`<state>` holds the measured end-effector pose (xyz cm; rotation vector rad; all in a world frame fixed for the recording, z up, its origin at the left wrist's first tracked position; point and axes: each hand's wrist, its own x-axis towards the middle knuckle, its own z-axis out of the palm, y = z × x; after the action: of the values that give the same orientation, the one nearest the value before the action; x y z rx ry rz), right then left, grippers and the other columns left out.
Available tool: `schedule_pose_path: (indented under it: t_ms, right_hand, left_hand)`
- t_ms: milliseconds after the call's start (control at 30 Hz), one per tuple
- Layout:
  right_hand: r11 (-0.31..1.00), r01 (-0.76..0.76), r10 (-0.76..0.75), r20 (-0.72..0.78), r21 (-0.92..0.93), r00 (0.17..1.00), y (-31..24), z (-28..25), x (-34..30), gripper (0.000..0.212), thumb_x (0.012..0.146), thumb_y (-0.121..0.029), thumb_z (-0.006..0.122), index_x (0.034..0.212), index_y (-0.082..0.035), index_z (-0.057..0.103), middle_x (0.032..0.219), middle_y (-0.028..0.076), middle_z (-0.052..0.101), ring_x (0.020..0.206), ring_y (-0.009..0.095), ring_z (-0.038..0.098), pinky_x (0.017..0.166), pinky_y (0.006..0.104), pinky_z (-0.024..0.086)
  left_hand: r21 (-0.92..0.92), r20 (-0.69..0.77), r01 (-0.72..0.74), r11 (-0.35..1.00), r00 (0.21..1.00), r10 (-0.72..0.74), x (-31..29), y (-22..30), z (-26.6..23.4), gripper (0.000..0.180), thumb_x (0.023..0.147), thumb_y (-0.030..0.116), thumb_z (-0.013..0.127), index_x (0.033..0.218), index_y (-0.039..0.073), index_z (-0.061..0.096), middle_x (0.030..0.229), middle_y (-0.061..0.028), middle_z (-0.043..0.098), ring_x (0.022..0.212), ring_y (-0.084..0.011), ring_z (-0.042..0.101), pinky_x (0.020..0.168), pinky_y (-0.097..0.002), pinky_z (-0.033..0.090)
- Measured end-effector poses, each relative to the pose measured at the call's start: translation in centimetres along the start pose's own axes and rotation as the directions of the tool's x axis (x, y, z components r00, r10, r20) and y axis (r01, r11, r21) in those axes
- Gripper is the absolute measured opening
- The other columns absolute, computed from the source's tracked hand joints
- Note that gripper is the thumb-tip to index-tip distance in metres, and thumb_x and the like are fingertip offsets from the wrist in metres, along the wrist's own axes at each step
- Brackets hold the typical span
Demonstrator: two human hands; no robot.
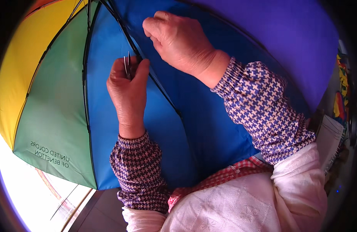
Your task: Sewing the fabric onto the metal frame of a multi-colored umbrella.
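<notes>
In the left hand [129, 87], thumb and fingers closed around a small two-pronged metal tool [127, 70], with slim prongs pointing up past the fingertips. Touching these fingers or just beside them, cannot tell exactly which, a black rib [124, 30] of the opened umbrella [205, 127]. Above and to the right of the left fingertips, the right hand [178, 40], with fingers curled narrowly together; cannot tell about anything thin pinched inside. Behind the fingers of both hands, blue panels [155, 127]; to the left of the left fingers, a green panel [58, 104]; to the right of the right fingers, a purple panel [294, 42].
</notes>
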<state>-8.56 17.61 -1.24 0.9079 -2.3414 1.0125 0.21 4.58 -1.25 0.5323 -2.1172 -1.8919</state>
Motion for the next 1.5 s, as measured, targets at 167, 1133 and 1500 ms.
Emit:
schedule_pose_path:
  t_ms: [167, 1133, 1500]
  right_hand:
    - [1.000, -0.026, 0.026, 0.070, -0.007, 0.997, -1.0, -0.5, -1.4, 0.012, 0.075, 0.002, 0.059, 0.082, -0.006, 0.054, 0.078, 0.010, 0.059, 0.073, 0.032, 0.063, 0.060, 0.0400, 0.052]
    - [0.944, 0.017, -0.038, 0.056, 0.330, 0.998, 0.4, -0.3, -0.4, 0.009, 0.080, -0.001, 0.060, 0.089, -0.005, 0.059, 0.086, 0.009, 0.058, 0.081, 0.029, 0.061, 0.072, 0.0361, 0.051]
    - [0.977, 0.209, -0.209, -0.015, 0.051, 0.978, -0.6, -0.2, 0.3, 0.005, 0.077, -0.004, 0.063, 0.081, -0.008, 0.062, 0.084, 0.008, 0.062, 0.076, 0.031, 0.064, 0.065, 0.0379, 0.054]
  left_hand:
    - [0.021, 0.010, 0.002, 1.000, 1.000, -0.002, 0.0, 0.5, 0.0, 0.014, 0.080, 0.001, 0.072, 0.084, 0.003, 0.059, 0.076, 0.0058, 0.056, 0.066, 0.0000, 0.045, 0.058, -0.0163, 0.038]
    - [0.182, -0.039, -0.201, 0.963, 0.977, 0.212, 1.4, -0.1, -2.6, 0.007, 0.081, -0.004, 0.068, 0.082, 0.002, 0.065, 0.077, 0.0071, 0.053, 0.069, -0.0006, 0.046, 0.061, -0.0173, 0.037]
    - [0.190, -0.017, -0.354, 0.915, 0.931, 0.364, 1.8, -0.9, -0.5, 0.010, 0.082, -0.003, 0.069, 0.090, 0.003, 0.065, 0.083, 0.0066, 0.053, 0.070, -0.0012, 0.047, 0.062, -0.0171, 0.039]
